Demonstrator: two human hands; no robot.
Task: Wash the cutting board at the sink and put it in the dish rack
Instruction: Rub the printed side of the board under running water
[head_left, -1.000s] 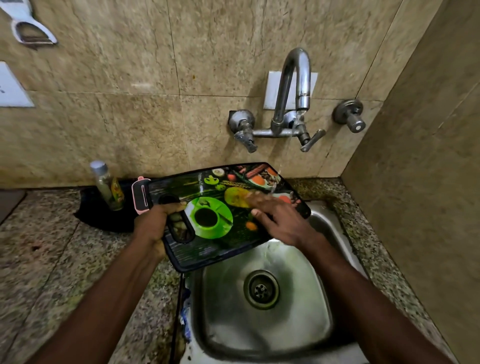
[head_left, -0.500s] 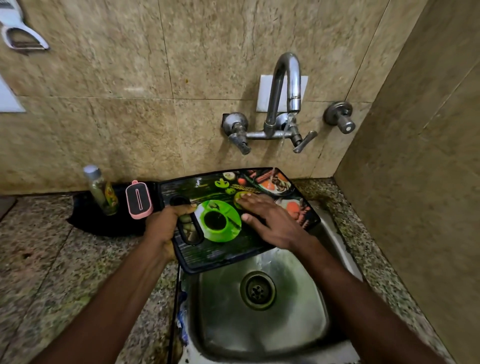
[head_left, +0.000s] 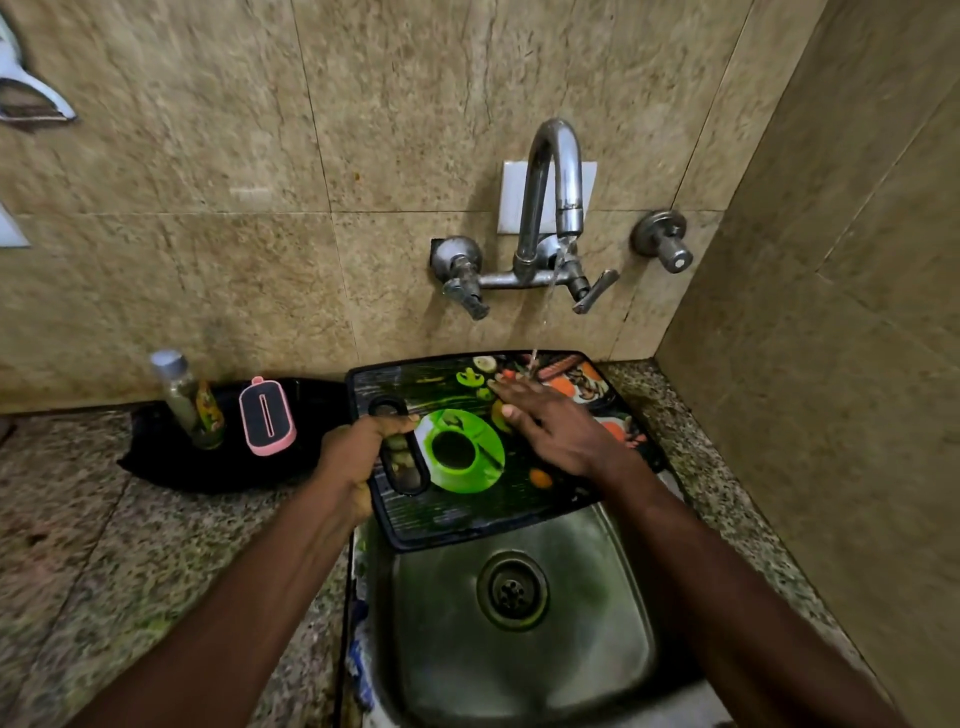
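A dark cutting board (head_left: 467, 509) printed with a green cup and vegetables is held nearly flat over the back of the steel sink (head_left: 613, 649). My left hand (head_left: 358, 457) grips its oval handle slot at the left end. My right hand (head_left: 556, 423) lies flat on the printed face with straight fingers pointing toward the far edge. A thin stream of water falls from the chrome tap (head_left: 556, 208) onto the board just beyond my right fingertips. No dish rack is in view.
A small bottle (head_left: 187, 400) and a pink-edged scrubber (head_left: 266, 415) stand on a black mat (head_left: 171, 462) at the back left of the granite counter (head_left: 104, 571). A separate valve (head_left: 665, 244) juts from the tiled wall. A side wall closes the right.
The board has levelled out and sits further under the water stream. My right hand has slid across its face toward the far edge. My left hand keeps its grip on the handle slot.
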